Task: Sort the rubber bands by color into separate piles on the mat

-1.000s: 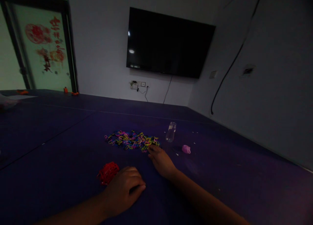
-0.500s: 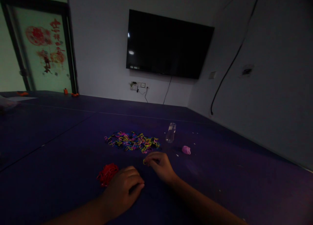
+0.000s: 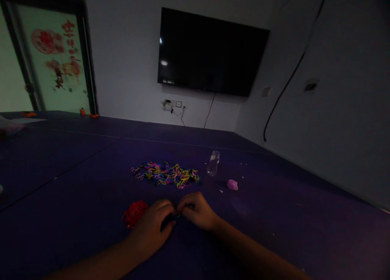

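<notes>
My right hand (image 3: 196, 210) is closed, with thumb and forefinger pinching a small yellow loop (image 3: 178, 215). Its fingertips are close to those of my left hand (image 3: 157, 223), which is curled in a pinch low over the purple surface. What the left fingers hold, if anything, is too dark and small to make out. Against the outer side of the left hand lies a bunched heap of red loops (image 3: 134, 214), partly covered by that hand. Beyond both hands, small loops in yellow, pink, blue and black form a loose pile (image 3: 166, 174).
A clear bottle (image 3: 213, 164) is behind the hands to the right, with a small pink object (image 3: 232, 185) nearer. White scraps (image 3: 221, 191) dot the purple surface (image 3: 91, 190). At the far left edge are small orange objects (image 3: 82, 111) and a pale bag-like thing (image 3: 9, 126).
My right hand has moved down and left with the yellow loop, bringing it to my left fingertips. My left hand has shifted slightly. The view has tilted a little.
</notes>
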Action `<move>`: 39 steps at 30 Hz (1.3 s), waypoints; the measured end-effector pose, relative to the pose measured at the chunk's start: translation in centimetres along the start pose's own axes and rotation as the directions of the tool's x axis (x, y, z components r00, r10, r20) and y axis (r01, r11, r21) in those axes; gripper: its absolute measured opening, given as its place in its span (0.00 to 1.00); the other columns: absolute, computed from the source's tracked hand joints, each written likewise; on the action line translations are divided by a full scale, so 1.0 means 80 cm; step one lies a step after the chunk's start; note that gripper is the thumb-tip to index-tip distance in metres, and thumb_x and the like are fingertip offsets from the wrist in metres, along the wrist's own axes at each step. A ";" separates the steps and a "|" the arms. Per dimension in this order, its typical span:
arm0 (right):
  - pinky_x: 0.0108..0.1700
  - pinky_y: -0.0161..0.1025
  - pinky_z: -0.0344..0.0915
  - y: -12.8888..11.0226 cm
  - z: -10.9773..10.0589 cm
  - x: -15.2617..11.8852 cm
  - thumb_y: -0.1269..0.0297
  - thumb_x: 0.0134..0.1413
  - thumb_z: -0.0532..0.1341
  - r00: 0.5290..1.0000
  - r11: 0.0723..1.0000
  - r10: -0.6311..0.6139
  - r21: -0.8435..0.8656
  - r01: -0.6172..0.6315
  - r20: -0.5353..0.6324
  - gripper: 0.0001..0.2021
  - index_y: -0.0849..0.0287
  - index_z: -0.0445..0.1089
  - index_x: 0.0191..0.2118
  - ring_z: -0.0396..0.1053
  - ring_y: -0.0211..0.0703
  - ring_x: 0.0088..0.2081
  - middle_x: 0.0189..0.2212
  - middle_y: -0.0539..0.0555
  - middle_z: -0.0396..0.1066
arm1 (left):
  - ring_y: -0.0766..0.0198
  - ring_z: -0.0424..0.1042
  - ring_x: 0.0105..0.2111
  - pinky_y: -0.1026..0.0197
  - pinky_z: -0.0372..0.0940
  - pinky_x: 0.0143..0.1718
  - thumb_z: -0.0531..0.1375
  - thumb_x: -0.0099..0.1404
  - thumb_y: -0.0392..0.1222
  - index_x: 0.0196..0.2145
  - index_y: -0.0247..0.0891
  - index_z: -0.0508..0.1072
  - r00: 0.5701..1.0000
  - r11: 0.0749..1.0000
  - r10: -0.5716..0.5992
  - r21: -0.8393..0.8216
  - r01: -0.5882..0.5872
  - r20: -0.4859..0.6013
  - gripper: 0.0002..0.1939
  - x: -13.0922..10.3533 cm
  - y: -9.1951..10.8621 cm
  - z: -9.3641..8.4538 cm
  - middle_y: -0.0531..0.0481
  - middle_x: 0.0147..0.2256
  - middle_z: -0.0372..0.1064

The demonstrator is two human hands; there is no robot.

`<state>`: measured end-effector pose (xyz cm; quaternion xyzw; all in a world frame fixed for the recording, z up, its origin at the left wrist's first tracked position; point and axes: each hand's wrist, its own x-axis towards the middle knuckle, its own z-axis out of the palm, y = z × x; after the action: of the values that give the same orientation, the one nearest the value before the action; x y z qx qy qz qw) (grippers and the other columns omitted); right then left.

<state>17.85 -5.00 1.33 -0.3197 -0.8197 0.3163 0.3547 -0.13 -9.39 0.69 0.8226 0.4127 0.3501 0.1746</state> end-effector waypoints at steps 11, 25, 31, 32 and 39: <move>0.19 0.27 0.57 0.009 0.004 -0.001 0.73 0.43 0.54 0.989 0.986 0.143 0.085 -0.145 0.020 0.11 0.60 0.75 0.26 0.62 0.32 0.17 0.18 0.47 0.70 | 0.61 0.69 0.38 0.59 0.63 0.40 0.57 0.56 0.29 0.31 0.38 0.70 0.999 0.999 -0.010 0.031 0.009 0.040 0.07 0.000 -0.001 0.000 0.50 0.36 0.69; 0.55 0.46 0.61 0.030 -0.027 0.008 0.71 0.57 0.53 0.993 0.805 -0.117 -0.586 0.093 -0.002 0.17 0.56 0.69 0.51 0.64 0.45 0.54 0.52 0.57 0.68 | 0.58 0.68 0.42 0.54 0.64 0.45 0.58 0.59 0.32 0.42 0.40 0.74 0.996 0.996 0.077 0.044 -0.079 0.042 0.14 -0.001 0.002 -0.002 0.47 0.39 0.72; 0.56 0.45 0.60 0.031 -0.018 0.008 0.70 0.58 0.53 0.983 0.783 -0.151 -0.595 0.184 0.105 0.17 0.59 0.68 0.52 0.63 0.46 0.55 0.53 0.58 0.67 | 0.59 0.68 0.41 0.55 0.65 0.45 0.59 0.58 0.32 0.40 0.40 0.75 0.994 0.995 0.085 0.037 -0.088 0.068 0.12 0.000 0.006 -0.005 0.48 0.38 0.72; 0.55 0.45 0.60 0.030 -0.018 0.008 0.70 0.58 0.53 0.986 0.787 -0.142 -0.594 0.169 0.092 0.17 0.59 0.69 0.51 0.64 0.46 0.54 0.52 0.58 0.68 | 0.58 0.68 0.41 0.54 0.64 0.45 0.59 0.58 0.32 0.40 0.40 0.75 0.994 0.995 0.083 0.040 -0.086 0.069 0.12 0.000 0.007 -0.005 0.48 0.38 0.72; 0.51 0.42 0.63 0.029 -0.020 0.010 0.71 0.59 0.52 0.997 0.800 -0.075 -0.597 0.059 -0.002 0.14 0.58 0.74 0.44 0.68 0.44 0.49 0.48 0.56 0.71 | 0.58 0.69 0.42 0.54 0.65 0.45 0.59 0.58 0.32 0.40 0.40 0.75 0.995 0.996 0.080 0.044 -0.083 0.064 0.12 0.000 0.003 -0.003 0.48 0.38 0.73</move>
<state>19.37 -2.58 0.80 -0.3898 -0.8838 0.0261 0.2575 -0.17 -9.56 1.04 0.8531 0.3811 0.3215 0.1536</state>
